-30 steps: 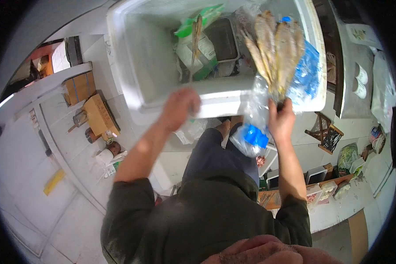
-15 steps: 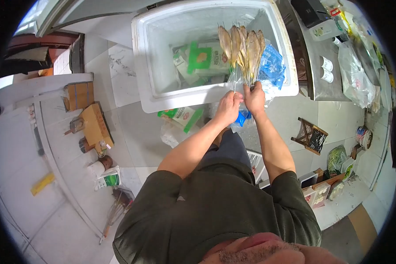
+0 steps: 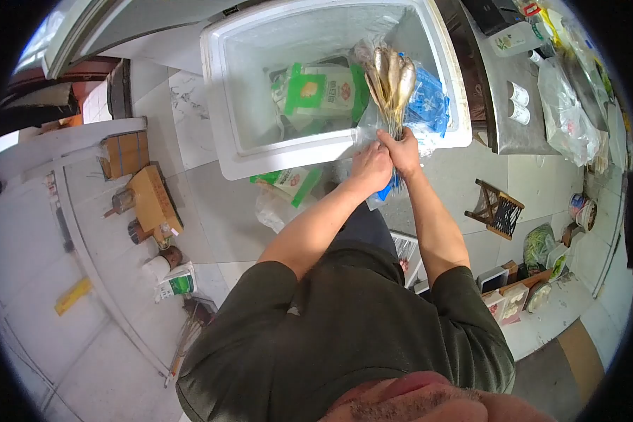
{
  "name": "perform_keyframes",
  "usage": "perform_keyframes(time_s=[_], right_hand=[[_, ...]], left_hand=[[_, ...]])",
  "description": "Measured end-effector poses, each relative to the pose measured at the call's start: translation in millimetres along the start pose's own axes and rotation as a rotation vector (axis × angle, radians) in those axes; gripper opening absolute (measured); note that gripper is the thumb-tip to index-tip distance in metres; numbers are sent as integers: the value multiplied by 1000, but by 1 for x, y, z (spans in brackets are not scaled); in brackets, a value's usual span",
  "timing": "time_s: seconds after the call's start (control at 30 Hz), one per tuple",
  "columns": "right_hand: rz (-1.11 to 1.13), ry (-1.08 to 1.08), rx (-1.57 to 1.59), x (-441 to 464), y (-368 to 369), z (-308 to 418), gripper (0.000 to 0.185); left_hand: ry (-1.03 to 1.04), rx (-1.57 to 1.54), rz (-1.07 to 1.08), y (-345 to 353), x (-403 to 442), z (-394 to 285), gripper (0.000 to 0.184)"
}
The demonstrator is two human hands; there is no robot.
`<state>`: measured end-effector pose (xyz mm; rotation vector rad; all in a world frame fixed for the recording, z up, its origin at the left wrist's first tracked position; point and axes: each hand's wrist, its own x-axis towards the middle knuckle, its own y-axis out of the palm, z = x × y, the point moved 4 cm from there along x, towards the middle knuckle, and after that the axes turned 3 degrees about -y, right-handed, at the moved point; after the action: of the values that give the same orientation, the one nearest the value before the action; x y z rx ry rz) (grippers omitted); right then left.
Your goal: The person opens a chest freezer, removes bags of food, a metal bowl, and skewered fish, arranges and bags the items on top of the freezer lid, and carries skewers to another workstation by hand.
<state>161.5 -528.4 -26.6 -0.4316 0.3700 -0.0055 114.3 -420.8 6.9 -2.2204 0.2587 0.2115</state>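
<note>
A bunch of skewered fish (image 3: 390,81), fanned out on thin sticks, is held over the near right part of an open white freezer chest (image 3: 288,159). My right hand (image 3: 404,153) is closed round the sticks below the fish, and their ends stick out under it. Close against it, my left hand (image 3: 371,169) is closed at the edge of a clear plastic bag (image 3: 364,135); its fingertips are partly hidden. Film of the bag shows beside and behind the fish. Blue plastic packaging (image 3: 427,102) lies right of the fish, inside the chest.
Green and white food packets (image 3: 323,88) lie in the chest. Another green packet (image 3: 288,181) is on the floor by its front wall. At right stand a metal counter (image 3: 517,133) with white cups and a small folding stool (image 3: 496,209). Cardboard boxes (image 3: 155,200) stand at left.
The skewered fish have come lower and nearer to me, bunched closer together, with clear film now around them. My left hand has shifted slightly down; my right thumb lies across the sticks.
</note>
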Motion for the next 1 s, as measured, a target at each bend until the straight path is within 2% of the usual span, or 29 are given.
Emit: perform_keyframes(time_s=[0.07,0.17,0.27,0.37,0.4,0.5,0.53,0.63,0.67,0.77,0.87,0.93,1.0], right_hand=[[10,-2,5,6,-1,-9,49],[20,-2,28,9,-1,-12,43],[48,3,7,7,-5,-8,36],[36,-12,2,-3,-9,4,32],[41,-13,-26,-8,-13,20,32],[37,-87,-91,-6,-17,23,32],[31,-125,-111,-4,-18,21,32],[12,-248,-47,-7,-23,34,32],[87,-110,-33,-9,-27,35,34],[112,-86,23,-7,-32,33,33],[131,-85,-96,-5,-38,27,31],[163,-56,-202,-6,-41,25,29],[185,-180,-400,1,-43,5,27]], left_hand=[[8,76,114,-13,-4,-8,32],[-13,33,244,-13,-7,-4,41],[75,-71,-81,-33,-24,11,60],[19,53,-216,-41,-41,27,77],[-11,7,-168,-42,-42,27,86],[-145,-369,5,-19,-37,34,86],[-105,-425,4,-19,-36,34,88],[-82,-453,105,-26,-35,31,81],[-63,-420,98,-31,-34,30,76],[-43,-303,97,-45,-32,28,60],[-63,-144,92,-58,-29,25,37],[-16,-107,73,-54,-29,23,35],[27,-55,59,-51,-26,21,32]])
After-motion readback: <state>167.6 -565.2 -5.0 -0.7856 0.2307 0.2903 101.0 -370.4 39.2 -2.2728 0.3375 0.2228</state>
